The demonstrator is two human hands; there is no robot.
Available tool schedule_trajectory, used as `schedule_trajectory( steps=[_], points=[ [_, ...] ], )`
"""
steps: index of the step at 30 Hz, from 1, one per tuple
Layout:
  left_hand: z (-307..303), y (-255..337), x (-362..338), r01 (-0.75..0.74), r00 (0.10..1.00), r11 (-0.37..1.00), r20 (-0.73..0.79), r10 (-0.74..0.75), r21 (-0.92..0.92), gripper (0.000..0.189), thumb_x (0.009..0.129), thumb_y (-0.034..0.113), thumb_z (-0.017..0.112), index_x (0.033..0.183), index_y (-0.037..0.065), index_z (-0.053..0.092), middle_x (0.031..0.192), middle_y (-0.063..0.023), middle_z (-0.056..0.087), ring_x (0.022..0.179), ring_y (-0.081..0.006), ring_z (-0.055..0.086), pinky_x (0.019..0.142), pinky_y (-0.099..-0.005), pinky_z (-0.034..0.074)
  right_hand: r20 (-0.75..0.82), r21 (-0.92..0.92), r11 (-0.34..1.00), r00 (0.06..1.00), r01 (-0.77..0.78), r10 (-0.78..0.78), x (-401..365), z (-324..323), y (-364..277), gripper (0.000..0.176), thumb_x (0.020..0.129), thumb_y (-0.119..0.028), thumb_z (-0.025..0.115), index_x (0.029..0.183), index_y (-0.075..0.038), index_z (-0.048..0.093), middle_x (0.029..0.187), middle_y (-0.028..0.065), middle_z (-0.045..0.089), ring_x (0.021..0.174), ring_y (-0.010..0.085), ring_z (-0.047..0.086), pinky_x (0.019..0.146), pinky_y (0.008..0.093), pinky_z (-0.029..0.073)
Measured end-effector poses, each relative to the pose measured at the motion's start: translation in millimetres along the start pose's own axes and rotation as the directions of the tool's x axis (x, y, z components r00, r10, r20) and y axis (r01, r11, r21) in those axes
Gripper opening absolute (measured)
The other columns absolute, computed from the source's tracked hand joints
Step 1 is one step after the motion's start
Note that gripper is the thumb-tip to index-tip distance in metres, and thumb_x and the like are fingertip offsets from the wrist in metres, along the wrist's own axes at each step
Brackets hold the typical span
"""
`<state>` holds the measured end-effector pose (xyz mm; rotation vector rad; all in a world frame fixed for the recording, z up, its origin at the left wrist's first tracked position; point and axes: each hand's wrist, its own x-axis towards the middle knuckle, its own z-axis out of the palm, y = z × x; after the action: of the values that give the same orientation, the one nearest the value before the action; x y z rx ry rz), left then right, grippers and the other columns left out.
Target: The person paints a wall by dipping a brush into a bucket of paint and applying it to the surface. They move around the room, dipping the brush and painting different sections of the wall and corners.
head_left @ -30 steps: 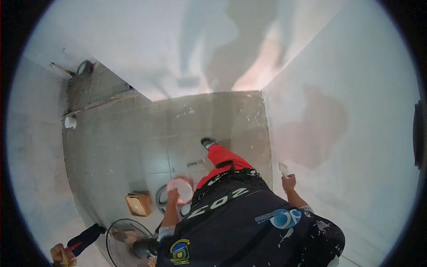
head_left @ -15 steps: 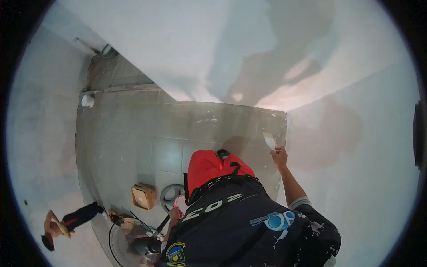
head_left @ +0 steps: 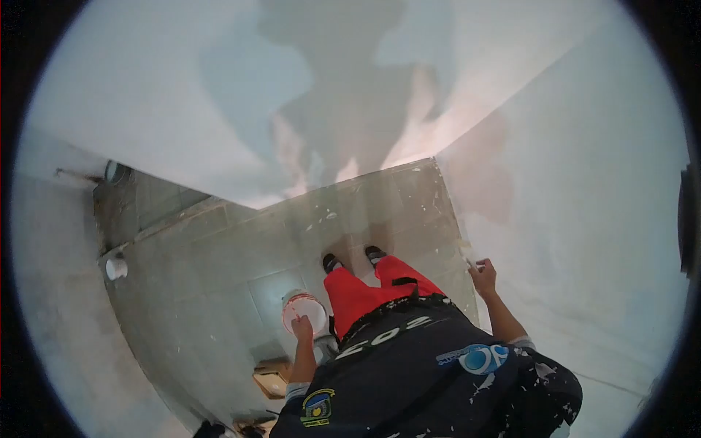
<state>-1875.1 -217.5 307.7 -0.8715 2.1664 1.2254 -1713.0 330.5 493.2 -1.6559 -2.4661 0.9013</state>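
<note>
My left hand (head_left: 301, 326) is closed on the near edge of a paint bucket (head_left: 288, 301) with a reddish rim and a pale inside. The bucket is to the left of my legs, above the tiled floor (head_left: 219, 306) in this view. To my right, my right hand (head_left: 483, 277) grips a paintbrush (head_left: 465, 250) by its handle. The pale bristles point away from me and overlap the foot of the right-hand wall (head_left: 569, 219).
A white wall (head_left: 219, 87) stands ahead, with my shadow on it. At the lower left is a cardboard box (head_left: 272, 378) on the floor. A white container (head_left: 116, 269) stands by the left wall, and a round object (head_left: 115, 172) lies farther back.
My view has turned and both feet now show. The bucket and left hand have come forward from beside my body. The fan and the other person's full figure have left the view.
</note>
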Motion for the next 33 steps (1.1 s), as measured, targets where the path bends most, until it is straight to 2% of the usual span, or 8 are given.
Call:
schedule_trajectory(
  steps=[4, 11, 17, 21, 24, 28, 30, 33],
  points=[
    [13, 46, 35, -0.138, 0.990, 0.945, 0.019, 0.139, 0.297, 0.036, 0.078, 0.020, 0.058, 0.098, -0.010, 0.055, 0.093, -0.0297, 0.064, 0.089, -0.0440, 0.063, 0.082, -0.0497, 0.047, -0.050, -0.013, 0.997, 0.995, -0.082, 0.081, -51, -22, 25, 0.033, 0.072, -0.015, 0.073, 0.097, 0.000, 0.056, 0.066, 0.0121, 0.063, 0.058, 0.0207, 0.059, 0.056, 0.0354, 0.046],
    [66, 118, 53, -0.293, 0.956, 0.869, 0.148, 0.254, 0.398, 0.035, 0.081, 0.024, 0.057, 0.093, -0.008, 0.059, 0.094, -0.0304, 0.064, 0.091, -0.0468, 0.062, 0.083, -0.0508, 0.047, -0.084, -0.013, 0.961, 0.958, -0.276, 0.274, -78, -38, 67, 0.034, 0.072, -0.015, 0.073, 0.098, -0.001, 0.057, 0.068, 0.0140, 0.063, 0.061, 0.0236, 0.062, 0.058, 0.0373, 0.048],
    [145, 157, 49, -0.469, 0.878, 0.723, 0.354, 0.321, 0.507, 0.035, 0.085, 0.027, 0.057, 0.096, -0.006, 0.061, 0.097, -0.0292, 0.065, 0.095, -0.0461, 0.063, 0.084, -0.0492, 0.048, 0.060, 0.001, 0.976, 0.974, -0.219, 0.218, 4, -47, 95, 0.033, 0.073, -0.015, 0.073, 0.098, -0.001, 0.057, 0.067, 0.0120, 0.062, 0.059, 0.0220, 0.059, 0.057, 0.0373, 0.046],
    [224, 175, 54, -0.464, 0.874, 0.730, 0.392, 0.286, 0.502, 0.035, 0.086, 0.027, 0.057, 0.099, -0.005, 0.062, 0.100, -0.0301, 0.065, 0.098, -0.0452, 0.063, 0.086, -0.0478, 0.049, 0.177, 0.085, 0.993, 0.982, -0.083, 0.067, 95, -20, 122, 0.035, 0.076, -0.017, 0.071, 0.103, -0.002, 0.055, 0.067, 0.0106, 0.060, 0.061, 0.0206, 0.057, 0.059, 0.0354, 0.045],
    [292, 189, 58, -0.542, 0.830, 0.699, 0.425, 0.360, 0.466, 0.030, 0.086, 0.023, 0.057, 0.099, -0.004, 0.062, 0.100, -0.0295, 0.065, 0.097, -0.0450, 0.062, 0.084, -0.0468, 0.050, 0.068, 0.152, 0.988, 0.997, 0.031, -0.042, 139, 23, 130, 0.027, 0.077, -0.011, 0.070, 0.098, 0.000, 0.056, 0.062, 0.0023, 0.050, 0.055, 0.0095, 0.044, 0.052, 0.0278, 0.037],
    [392, 164, 70, -0.699, 0.714, 0.592, 0.428, 0.554, 0.401, 0.020, 0.087, 0.018, 0.059, 0.093, -0.001, 0.059, 0.087, -0.0265, 0.062, 0.084, -0.0450, 0.062, 0.073, -0.0473, 0.048, 0.145, 0.306, 0.938, 0.982, -0.161, 0.122, 157, 79, 118, 0.023, 0.080, -0.010, 0.069, 0.096, 0.002, 0.058, 0.065, 0.0000, 0.051, 0.060, 0.0077, 0.046, 0.054, 0.0255, 0.037],
    [437, 157, 66, -0.676, 0.731, 0.616, 0.471, 0.494, 0.405, 0.019, 0.084, 0.015, 0.059, 0.092, -0.002, 0.057, 0.089, -0.0256, 0.061, 0.087, -0.0431, 0.059, 0.076, -0.0495, 0.047, 0.188, 0.322, 0.920, 0.967, -0.223, 0.169, 153, 106, 124, 0.021, 0.082, -0.009, 0.068, 0.096, 0.002, 0.057, 0.067, 0.0003, 0.052, 0.061, 0.0079, 0.046, 0.055, 0.0255, 0.038],
    [492, 115, 83, -0.766, 0.638, 0.536, 0.519, 0.569, 0.354, 0.025, 0.084, 0.017, 0.060, 0.099, -0.002, 0.055, 0.091, -0.0261, 0.060, 0.089, -0.0445, 0.058, 0.080, -0.0512, 0.046, 0.228, 0.343, 0.902, 0.955, -0.261, 0.190, 134, 146, 144, 0.018, 0.085, -0.010, 0.065, 0.096, 0.001, 0.056, 0.070, 0.0023, 0.055, 0.063, 0.0091, 0.048, 0.057, 0.0268, 0.040]
  ],
)
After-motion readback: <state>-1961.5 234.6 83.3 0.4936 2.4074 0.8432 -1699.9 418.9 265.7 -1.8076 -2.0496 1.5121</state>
